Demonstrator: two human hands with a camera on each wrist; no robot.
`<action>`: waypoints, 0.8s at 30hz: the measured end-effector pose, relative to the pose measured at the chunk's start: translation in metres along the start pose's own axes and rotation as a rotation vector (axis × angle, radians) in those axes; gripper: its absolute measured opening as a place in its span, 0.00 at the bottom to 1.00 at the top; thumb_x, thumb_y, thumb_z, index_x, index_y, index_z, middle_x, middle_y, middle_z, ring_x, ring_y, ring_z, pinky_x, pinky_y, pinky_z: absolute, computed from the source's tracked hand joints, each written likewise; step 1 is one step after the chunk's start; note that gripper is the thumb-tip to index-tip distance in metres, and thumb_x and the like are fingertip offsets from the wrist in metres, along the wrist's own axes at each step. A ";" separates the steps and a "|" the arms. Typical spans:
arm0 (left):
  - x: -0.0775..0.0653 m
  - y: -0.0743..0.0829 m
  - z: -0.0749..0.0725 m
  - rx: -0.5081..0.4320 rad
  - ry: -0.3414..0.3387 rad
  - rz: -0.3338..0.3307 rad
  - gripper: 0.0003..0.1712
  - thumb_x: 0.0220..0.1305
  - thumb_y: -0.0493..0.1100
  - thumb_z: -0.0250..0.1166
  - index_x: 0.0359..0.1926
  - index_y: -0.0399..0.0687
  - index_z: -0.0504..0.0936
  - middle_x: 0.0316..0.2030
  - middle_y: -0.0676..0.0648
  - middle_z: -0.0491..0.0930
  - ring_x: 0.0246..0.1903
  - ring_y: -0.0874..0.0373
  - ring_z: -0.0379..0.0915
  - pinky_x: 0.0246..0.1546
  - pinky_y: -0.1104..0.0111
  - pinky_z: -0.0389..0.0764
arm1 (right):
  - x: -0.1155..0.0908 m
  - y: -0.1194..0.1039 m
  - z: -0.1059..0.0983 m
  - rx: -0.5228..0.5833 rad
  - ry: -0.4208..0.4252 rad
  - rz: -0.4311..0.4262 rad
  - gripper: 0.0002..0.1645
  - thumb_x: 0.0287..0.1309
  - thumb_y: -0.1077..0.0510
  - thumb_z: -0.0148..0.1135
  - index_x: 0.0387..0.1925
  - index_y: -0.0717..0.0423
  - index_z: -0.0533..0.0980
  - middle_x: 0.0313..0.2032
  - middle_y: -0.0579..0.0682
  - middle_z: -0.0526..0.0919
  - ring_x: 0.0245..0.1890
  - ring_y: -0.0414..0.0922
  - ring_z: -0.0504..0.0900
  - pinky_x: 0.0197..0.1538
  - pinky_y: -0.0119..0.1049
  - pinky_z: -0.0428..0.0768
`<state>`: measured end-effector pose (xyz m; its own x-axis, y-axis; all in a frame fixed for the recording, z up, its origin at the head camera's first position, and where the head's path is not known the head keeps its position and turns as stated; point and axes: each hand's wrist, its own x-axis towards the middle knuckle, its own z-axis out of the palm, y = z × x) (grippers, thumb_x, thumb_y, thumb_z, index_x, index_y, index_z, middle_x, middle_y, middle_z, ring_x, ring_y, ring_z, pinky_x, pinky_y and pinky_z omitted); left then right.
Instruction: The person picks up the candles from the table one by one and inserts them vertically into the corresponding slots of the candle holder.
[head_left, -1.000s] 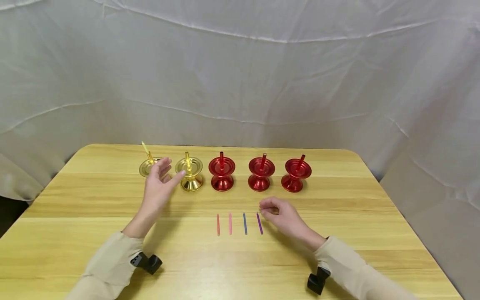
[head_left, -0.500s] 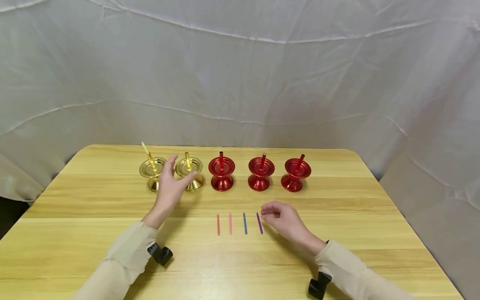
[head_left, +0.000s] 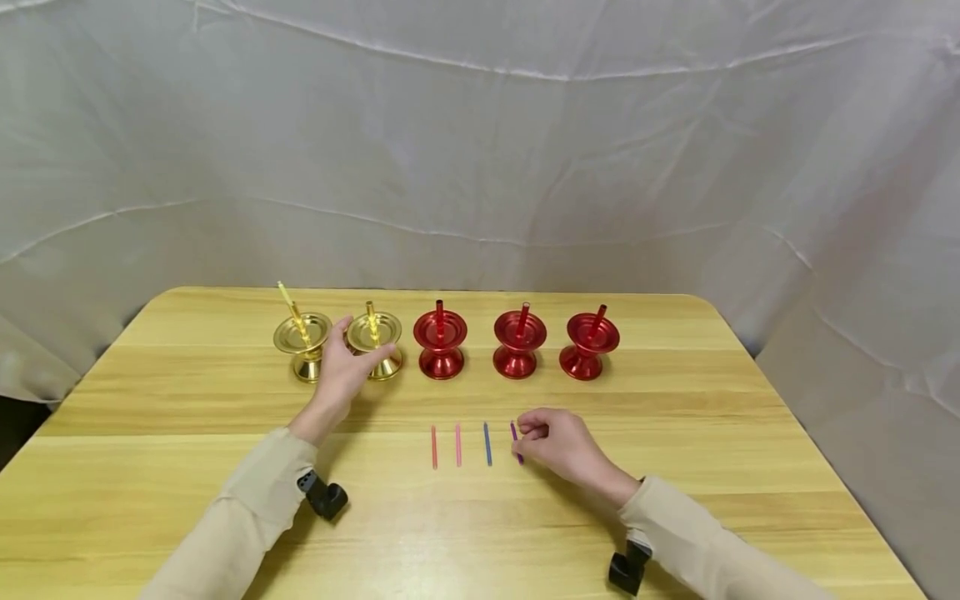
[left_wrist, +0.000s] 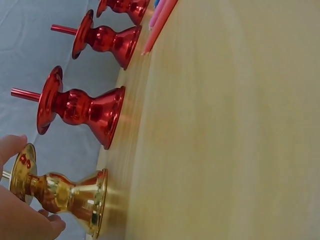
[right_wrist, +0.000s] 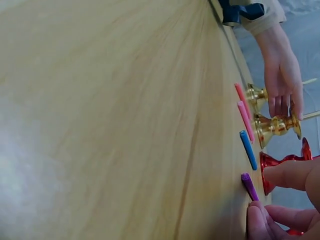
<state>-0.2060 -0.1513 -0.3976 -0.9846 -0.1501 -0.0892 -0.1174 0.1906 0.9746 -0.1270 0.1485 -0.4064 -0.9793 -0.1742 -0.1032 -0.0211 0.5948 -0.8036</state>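
My left hand (head_left: pixel 341 373) grips the second gold candle holder (head_left: pixel 386 360) by its dish, thumb at the near right rim and fingers at the left side. In the left wrist view the thumb (left_wrist: pixel 11 146) lies against that rim; part of the dish is hidden. My right hand (head_left: pixel 562 443) is low over the table with curled fingers, thumb and fingertips at the purple candle (right_wrist: pixel 248 185). They cover its middle in the head view; it still lies on the wood. Left of it lie a blue candle (head_left: pixel 487 443), a pink candle (head_left: pixel 458 445) and a red candle (head_left: pixel 433 447).
Three red candle holders (head_left: pixel 441 362) with upright tubes stand in a row to the right of the gold ones. The first gold candle holder (head_left: pixel 306 367) bears a tilted yellow candle (head_left: pixel 284 292). A pale cloth (head_left: pixel 480 167) hangs behind the wooden table (head_left: pixel 420 533).
My left hand has moved right, from in front of the first gold candle holder to the second. The right hand has lowered its thumb and fingertips to the purple candle.
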 end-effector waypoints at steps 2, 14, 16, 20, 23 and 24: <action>0.001 -0.002 0.000 -0.020 -0.006 -0.003 0.54 0.58 0.39 0.70 0.75 0.38 0.43 0.71 0.34 0.50 0.69 0.43 0.50 0.69 0.58 0.55 | 0.001 0.000 0.001 -0.031 0.009 -0.013 0.14 0.46 0.67 0.71 0.38 0.66 0.82 0.27 0.46 0.82 0.30 0.39 0.79 0.37 0.32 0.80; -0.001 -0.004 -0.002 -0.075 -0.024 0.013 0.53 0.60 0.38 0.68 0.75 0.38 0.42 0.70 0.33 0.53 0.68 0.44 0.54 0.67 0.60 0.60 | 0.009 -0.005 0.009 -0.237 0.043 -0.123 0.10 0.44 0.65 0.75 0.31 0.61 0.83 0.24 0.43 0.77 0.26 0.38 0.72 0.34 0.33 0.75; -0.001 -0.005 -0.002 -0.073 -0.031 0.015 0.53 0.61 0.38 0.68 0.75 0.39 0.41 0.70 0.33 0.53 0.68 0.44 0.54 0.67 0.60 0.60 | 0.008 -0.005 0.009 -0.255 0.045 -0.157 0.07 0.46 0.67 0.73 0.30 0.61 0.83 0.23 0.43 0.78 0.26 0.37 0.73 0.34 0.33 0.76; 0.000 -0.006 -0.003 -0.075 -0.037 0.016 0.53 0.60 0.38 0.68 0.75 0.40 0.42 0.69 0.34 0.54 0.67 0.44 0.54 0.66 0.60 0.60 | 0.008 -0.004 0.008 -0.276 0.047 -0.217 0.05 0.49 0.70 0.69 0.29 0.61 0.84 0.24 0.44 0.81 0.26 0.37 0.75 0.32 0.31 0.77; 0.001 -0.007 -0.002 -0.095 -0.038 0.017 0.52 0.60 0.37 0.68 0.75 0.41 0.43 0.69 0.34 0.55 0.67 0.44 0.55 0.66 0.61 0.61 | 0.009 -0.004 0.007 -0.277 0.030 -0.232 0.05 0.51 0.70 0.67 0.30 0.61 0.85 0.26 0.46 0.83 0.27 0.38 0.78 0.33 0.31 0.78; 0.001 -0.008 -0.002 -0.102 -0.038 0.017 0.52 0.59 0.36 0.68 0.75 0.41 0.43 0.69 0.34 0.55 0.67 0.44 0.55 0.66 0.61 0.61 | 0.009 -0.004 0.006 -0.268 0.022 -0.222 0.05 0.51 0.70 0.67 0.31 0.61 0.85 0.27 0.47 0.84 0.28 0.38 0.78 0.34 0.32 0.79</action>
<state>-0.2062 -0.1548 -0.4048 -0.9908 -0.1103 -0.0781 -0.0885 0.0928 0.9917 -0.1349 0.1396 -0.4071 -0.9488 -0.3075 0.0722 -0.2838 0.7296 -0.6222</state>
